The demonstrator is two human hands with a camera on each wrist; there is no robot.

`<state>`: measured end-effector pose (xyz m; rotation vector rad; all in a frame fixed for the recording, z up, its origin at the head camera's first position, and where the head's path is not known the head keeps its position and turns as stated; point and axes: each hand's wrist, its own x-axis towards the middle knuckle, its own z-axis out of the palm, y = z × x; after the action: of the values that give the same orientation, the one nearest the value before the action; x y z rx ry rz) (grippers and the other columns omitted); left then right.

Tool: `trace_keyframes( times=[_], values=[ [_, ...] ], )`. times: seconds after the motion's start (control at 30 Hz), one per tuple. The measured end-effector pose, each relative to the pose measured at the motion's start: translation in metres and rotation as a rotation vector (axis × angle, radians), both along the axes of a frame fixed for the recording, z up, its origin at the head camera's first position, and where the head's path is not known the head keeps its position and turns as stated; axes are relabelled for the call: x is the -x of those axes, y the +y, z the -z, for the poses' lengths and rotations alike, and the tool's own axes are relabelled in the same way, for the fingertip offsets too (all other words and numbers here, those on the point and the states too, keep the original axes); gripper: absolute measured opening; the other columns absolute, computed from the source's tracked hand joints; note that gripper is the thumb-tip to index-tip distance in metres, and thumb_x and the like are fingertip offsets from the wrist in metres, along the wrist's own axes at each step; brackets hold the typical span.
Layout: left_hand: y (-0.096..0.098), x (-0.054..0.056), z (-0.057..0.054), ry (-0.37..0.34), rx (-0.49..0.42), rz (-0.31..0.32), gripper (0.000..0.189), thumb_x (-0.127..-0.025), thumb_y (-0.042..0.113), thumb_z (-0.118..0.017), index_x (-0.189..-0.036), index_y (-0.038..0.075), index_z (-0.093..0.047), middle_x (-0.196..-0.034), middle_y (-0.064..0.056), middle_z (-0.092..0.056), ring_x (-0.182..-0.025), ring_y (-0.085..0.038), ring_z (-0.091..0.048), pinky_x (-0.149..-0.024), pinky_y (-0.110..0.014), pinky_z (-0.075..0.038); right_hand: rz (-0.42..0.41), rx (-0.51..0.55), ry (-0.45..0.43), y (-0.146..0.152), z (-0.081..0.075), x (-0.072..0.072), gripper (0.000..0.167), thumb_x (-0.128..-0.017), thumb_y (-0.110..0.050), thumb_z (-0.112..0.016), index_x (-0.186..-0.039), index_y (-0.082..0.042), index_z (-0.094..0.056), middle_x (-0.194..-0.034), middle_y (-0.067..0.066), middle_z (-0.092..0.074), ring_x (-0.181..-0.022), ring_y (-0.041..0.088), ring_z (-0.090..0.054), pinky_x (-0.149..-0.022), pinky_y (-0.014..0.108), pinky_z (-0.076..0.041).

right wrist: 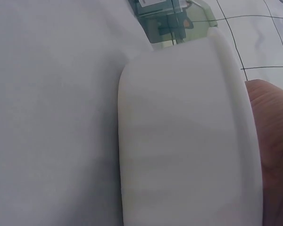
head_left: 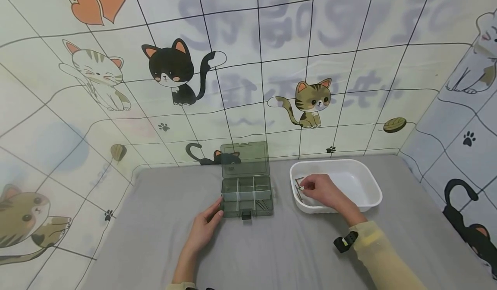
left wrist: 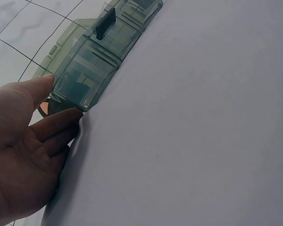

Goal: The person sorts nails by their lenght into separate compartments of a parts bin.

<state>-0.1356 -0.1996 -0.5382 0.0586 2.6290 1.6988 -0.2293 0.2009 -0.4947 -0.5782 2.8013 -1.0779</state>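
A translucent green compartment box [head_left: 246,195] stands on the grey cloth with its lid [head_left: 245,159] raised at the back. Several thin dark metal pieces, like nails or screws, [head_left: 262,205] lie in its front right compartment. My left hand [head_left: 204,225] touches the box's left front side, thumb and fingers extended, also visible in the left wrist view [left wrist: 28,146]. Inside the white plastic basin [head_left: 349,178], my right hand [head_left: 321,190] reaches down with bent fingers beside a few thin metal pieces [head_left: 298,193]. The basin wall [right wrist: 184,136] hides its fingertips in the right wrist view.
Grey cloth [head_left: 155,208] covers the table. Behind it and at both sides hang white gridded sheets [head_left: 240,87] printed with cartoon cats. The basin stands right of the box, a narrow strip of cloth between them.
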Motion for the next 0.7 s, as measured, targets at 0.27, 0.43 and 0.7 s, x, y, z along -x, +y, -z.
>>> trace_keyframes(
  times=[0.27, 0.43, 0.7],
  values=[
    [0.001, 0.000, 0.000, -0.012, 0.011, -0.005, 0.047, -0.104, 0.023, -0.064, -0.150, 0.020, -0.055, -0.149, -0.011, -0.054, -0.141, -0.032, -0.046, -0.113, -0.053, -0.039, -0.028, -0.023, -0.081, 0.003, 0.003, 0.005, 0.013, -0.083, -0.003, -0.074, -0.097, 0.000, -0.077, -0.082, -0.001, -0.070, -0.076, 0.013, -0.060, -0.071, 0.032, -0.052],
    [0.000, 0.000, 0.001, -0.004, 0.011, 0.001, 0.048, -0.104, 0.026, -0.064, -0.151, 0.020, -0.055, -0.150, -0.010, -0.054, -0.141, -0.032, -0.046, -0.114, -0.052, -0.038, -0.037, -0.032, -0.094, 0.001, 0.006, 0.008, 0.014, -0.083, -0.002, -0.074, -0.097, 0.000, -0.078, -0.083, -0.001, -0.072, -0.076, 0.011, -0.061, -0.070, 0.031, -0.052],
    [-0.001, 0.000, 0.001, 0.007, 0.006, 0.004, 0.048, -0.104, 0.027, -0.065, -0.150, 0.022, -0.056, -0.149, -0.009, -0.054, -0.141, -0.031, -0.047, -0.114, -0.051, -0.038, -0.088, -0.039, -0.081, -0.003, 0.014, 0.015, 0.013, -0.083, -0.002, -0.081, -0.095, 0.001, -0.078, -0.082, 0.000, -0.073, -0.075, 0.011, -0.063, -0.070, 0.031, -0.054]
  ],
)
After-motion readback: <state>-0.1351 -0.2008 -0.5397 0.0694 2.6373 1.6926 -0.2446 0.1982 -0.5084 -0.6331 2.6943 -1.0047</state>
